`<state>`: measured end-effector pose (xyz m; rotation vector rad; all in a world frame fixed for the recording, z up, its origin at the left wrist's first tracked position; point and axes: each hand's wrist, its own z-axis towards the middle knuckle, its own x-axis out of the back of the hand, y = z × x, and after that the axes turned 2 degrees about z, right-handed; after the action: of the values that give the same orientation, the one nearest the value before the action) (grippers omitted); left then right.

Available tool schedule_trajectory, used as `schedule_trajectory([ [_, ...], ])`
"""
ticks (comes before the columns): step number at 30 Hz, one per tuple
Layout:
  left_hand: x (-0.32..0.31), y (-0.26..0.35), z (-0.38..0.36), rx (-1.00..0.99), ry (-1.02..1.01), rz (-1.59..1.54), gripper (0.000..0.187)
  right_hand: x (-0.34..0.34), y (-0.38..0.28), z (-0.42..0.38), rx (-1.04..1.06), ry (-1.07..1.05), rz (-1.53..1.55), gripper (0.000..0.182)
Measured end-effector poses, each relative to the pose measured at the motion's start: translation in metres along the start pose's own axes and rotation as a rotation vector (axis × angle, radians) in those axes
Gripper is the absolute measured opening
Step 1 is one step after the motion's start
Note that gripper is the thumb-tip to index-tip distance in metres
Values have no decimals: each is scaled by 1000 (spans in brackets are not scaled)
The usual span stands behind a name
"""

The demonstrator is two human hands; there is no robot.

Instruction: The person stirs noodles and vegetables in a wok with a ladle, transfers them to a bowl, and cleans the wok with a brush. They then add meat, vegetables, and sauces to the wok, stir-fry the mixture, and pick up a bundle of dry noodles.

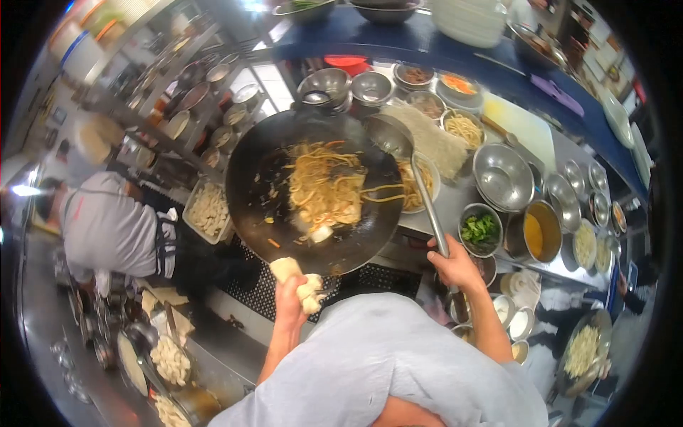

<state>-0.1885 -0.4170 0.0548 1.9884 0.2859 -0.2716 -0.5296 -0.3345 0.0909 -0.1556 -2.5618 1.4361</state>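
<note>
My left hand [290, 302] is closed round the near handle of a large dark wok, with a folded pale cloth [310, 292] in the grip. The wok [260, 206] is tilted to the right and holds stir-fried noodles [313, 181] with pale chunks. In my right hand [459, 267] is the long handle of a steel ladle [423, 188]; its bowl lies at the wok's right rim. Some noodle strands stretch over that rim toward a white bowl [435, 174], which has noodles in it. The wok hides part of this bowl.
On the counter stand a metal bowl of greens [481, 229], a pot of yellow liquid [542, 231], an empty steel bowl [503, 174] and a cutting board [523, 124]. A co-worker [114, 220] bends at the left. A blue shelf [427, 39] runs along the far side.
</note>
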Motion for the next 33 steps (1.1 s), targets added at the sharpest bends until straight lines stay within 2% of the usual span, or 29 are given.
schedule_trajectory([
  [2,2,-1,-1,86,-73,-97,44,-12,-16,17,45,-17,-46,32],
  [6,0,5,-7,129,-124,-100,45,-44,-47,68,87,-94,-58,26],
  [8,2,2,-5,131,-155,-98,45,-64,-55,76,27,-177,-73,22],
  [10,-2,9,-2,106,-166,-88,44,-77,-57,52,55,-265,-366,25],
  [12,0,12,2,121,-167,-98,43,-63,8,56,537,-252,-679,26],
  [14,5,16,6,136,-151,-114,43,-41,-12,20,283,-255,-1017,30],
  [16,8,20,5,153,-127,-118,42,4,16,29,487,-27,-1220,26],
  [18,10,17,5,151,-109,-151,40,40,17,45,575,212,-1329,19],
  [20,8,14,3,141,-76,-158,34,42,-11,52,594,331,-1362,16],
  [22,9,12,-2,161,-74,-174,35,23,-37,61,476,272,-1183,21],
  [24,5,11,-4,162,-88,-165,36,-5,-37,89,334,214,-937,27],
  [26,1,13,-8,129,-93,-147,36,-30,-39,98,252,88,-822,33],
  [28,-2,16,-7,101,-64,-130,34,-25,1,96,387,-49,-884,34],
  [30,-1,21,-3,77,-53,-138,34,-11,0,54,303,-103,-1106,33],
  [32,6,19,3,79,-46,-156,34,26,3,38,270,2,-1227,30],
  [33,8,18,4,85,-29,-151,34,51,6,47,343,96,-1299,30],
])
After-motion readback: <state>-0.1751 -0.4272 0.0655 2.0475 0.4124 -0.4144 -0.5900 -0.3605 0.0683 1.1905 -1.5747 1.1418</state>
